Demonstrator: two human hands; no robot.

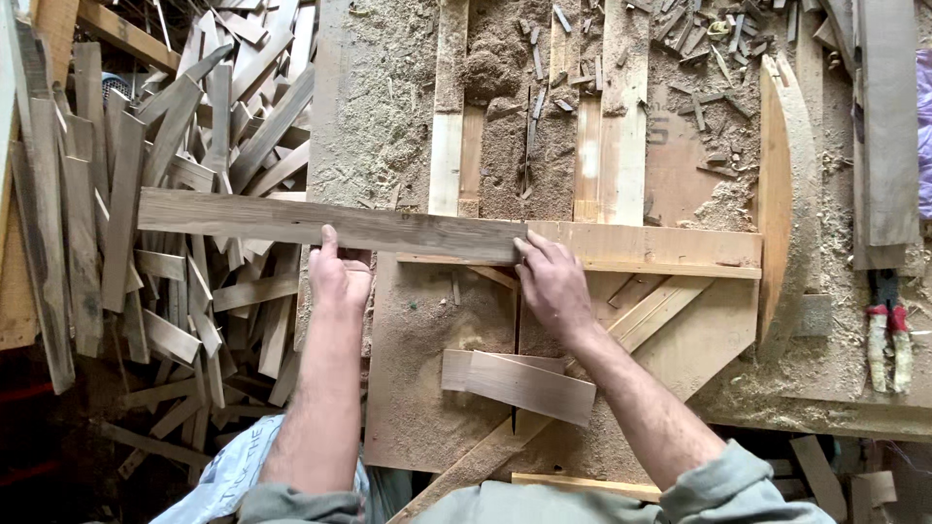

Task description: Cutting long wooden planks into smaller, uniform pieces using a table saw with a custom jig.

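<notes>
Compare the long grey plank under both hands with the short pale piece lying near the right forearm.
The long grey plank is weathered and dull; the short pale piece looks freshly cut. The plank runs level and overhangs the scrap pile; the short piece lies tilted, wholly on the bench. The left hand and right hand touch the plank; the short piece lies untouched. Both are flat wooden boards.

A long, grey, weathered wooden plank lies flat, crosswise on the sawdust-covered workbench.
</notes>
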